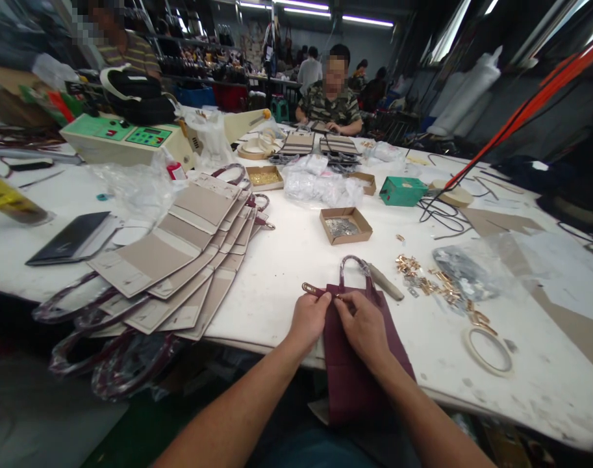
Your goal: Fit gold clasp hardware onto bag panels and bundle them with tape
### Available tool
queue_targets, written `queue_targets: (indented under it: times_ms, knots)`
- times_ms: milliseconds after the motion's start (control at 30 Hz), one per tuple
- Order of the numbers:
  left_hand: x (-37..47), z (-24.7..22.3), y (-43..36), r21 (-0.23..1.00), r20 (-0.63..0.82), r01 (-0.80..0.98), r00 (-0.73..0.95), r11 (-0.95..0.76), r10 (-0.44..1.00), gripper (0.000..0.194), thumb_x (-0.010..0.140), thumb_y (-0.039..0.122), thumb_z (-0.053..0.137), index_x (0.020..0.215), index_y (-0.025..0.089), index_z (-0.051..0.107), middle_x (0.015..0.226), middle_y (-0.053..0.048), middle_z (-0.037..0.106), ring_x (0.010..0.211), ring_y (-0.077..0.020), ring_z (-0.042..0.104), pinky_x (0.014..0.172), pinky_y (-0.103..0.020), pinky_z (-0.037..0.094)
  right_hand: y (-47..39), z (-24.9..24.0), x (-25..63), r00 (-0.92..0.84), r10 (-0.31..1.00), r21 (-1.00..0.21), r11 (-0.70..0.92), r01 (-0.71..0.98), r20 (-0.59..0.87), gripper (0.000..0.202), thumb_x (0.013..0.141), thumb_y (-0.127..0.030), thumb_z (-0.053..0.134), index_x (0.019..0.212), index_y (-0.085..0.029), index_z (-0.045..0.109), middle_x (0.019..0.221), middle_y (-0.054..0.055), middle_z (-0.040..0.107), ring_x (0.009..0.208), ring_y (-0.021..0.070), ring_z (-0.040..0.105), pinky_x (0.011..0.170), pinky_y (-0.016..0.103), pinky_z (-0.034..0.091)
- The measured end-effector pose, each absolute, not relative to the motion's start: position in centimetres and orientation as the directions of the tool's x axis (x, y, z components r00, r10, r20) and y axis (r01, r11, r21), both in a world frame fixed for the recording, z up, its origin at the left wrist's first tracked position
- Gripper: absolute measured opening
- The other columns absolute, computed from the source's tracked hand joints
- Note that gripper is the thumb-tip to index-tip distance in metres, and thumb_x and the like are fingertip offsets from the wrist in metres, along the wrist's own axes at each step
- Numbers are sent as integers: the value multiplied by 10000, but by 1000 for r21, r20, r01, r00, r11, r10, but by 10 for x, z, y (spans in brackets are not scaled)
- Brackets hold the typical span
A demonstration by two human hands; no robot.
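Note:
A dark maroon bag panel (347, 380) hangs over the table's front edge, its plastic-wrapped handle (353, 261) pointing away from me. At its upper left, my left hand (310, 318) pinches a small maroon strap (312, 289) with gold-coloured metal on its end. My right hand (363, 325) is closed at the panel's top edge, fingertips around a tiny gold-coloured piece beside the left fingertips. A flat grey-brown tool or strip (386, 282) lies just right of the handle.
Stacked beige-lined panels (179, 240) fan out at left. Beyond my hands sits a cardboard box (345, 226) of small metal parts. Loose gold fittings (427, 278) and a tape roll (487, 351) lie right. A person (331, 97) sits across the table (286, 260).

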State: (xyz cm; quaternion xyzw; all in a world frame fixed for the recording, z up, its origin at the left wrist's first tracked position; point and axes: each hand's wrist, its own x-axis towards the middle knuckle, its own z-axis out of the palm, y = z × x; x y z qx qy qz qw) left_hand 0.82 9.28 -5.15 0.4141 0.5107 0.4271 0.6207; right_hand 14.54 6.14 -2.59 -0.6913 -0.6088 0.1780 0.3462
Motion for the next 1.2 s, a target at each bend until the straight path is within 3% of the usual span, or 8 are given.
queue_targets:
  times_ms: [233, 533, 700, 800, 967, 1200]
  knots:
    - [8, -52, 92, 956, -260, -104, 126, 273, 957, 376, 863, 496, 672, 740, 150, 753, 652, -55, 706, 668, -211, 656, 593, -274, 456, 59, -15, 148, 193, 979, -788, -63, 613, 72, 345, 891, -428, 605, 1137, -209, 704, 833, 43, 763, 700, 224, 704, 722, 354, 538]
    - [9, -52, 92, 988, -96, -103, 154, 112, 983, 294, 936, 374, 608, 1025, 179, 809, 980, -86, 806, 897, -244, 741, 828, -335, 559, 79, -3, 156, 22, 999, -774, -52, 631, -49, 117, 856, -352, 623, 879, -241, 654, 642, -40, 639, 535, 152, 569, 542, 271, 421]
    - [10, -55, 92, 995, -45, -85, 80, 51, 996, 247, 918, 317, 627, 1045, 191, 797, 1044, -73, 809, 997, -243, 744, 958, -364, 553, 88, -6, 160, 16, 988, -800, -133, 586, -152, 146, 842, -348, 634, 934, -239, 666, 631, -41, 665, 555, 170, 634, 566, 278, 455]
    - [10, -54, 89, 998, -32, -51, 50, 35, 998, 239, 911, 321, 638, 1046, 195, 790, 1041, -68, 810, 998, -239, 745, 971, -372, 551, 86, -7, 161, 33, 983, -809, -169, 564, -182, 162, 844, -345, 629, 963, -239, 660, 625, -47, 670, 550, 170, 648, 572, 277, 458]
    - [12, -50, 86, 999, -34, -26, 10, 34, 999, 212, 902, 310, 629, 989, 194, 783, 994, -63, 808, 957, -232, 745, 941, -365, 554, 78, -2, 158, 20, 998, -748, -58, 662, -60, 100, 844, -331, 623, 865, -246, 671, 630, -40, 652, 571, 160, 588, 572, 274, 410]
    - [15, -52, 86, 999, -50, -6, -40, 50, 998, 214, 909, 326, 612, 966, 191, 769, 924, -54, 802, 880, -222, 738, 865, -348, 560, 79, -4, 156, 28, 993, -811, -113, 573, -119, 137, 869, -357, 617, 919, -241, 670, 618, -42, 659, 564, 167, 615, 599, 286, 454]
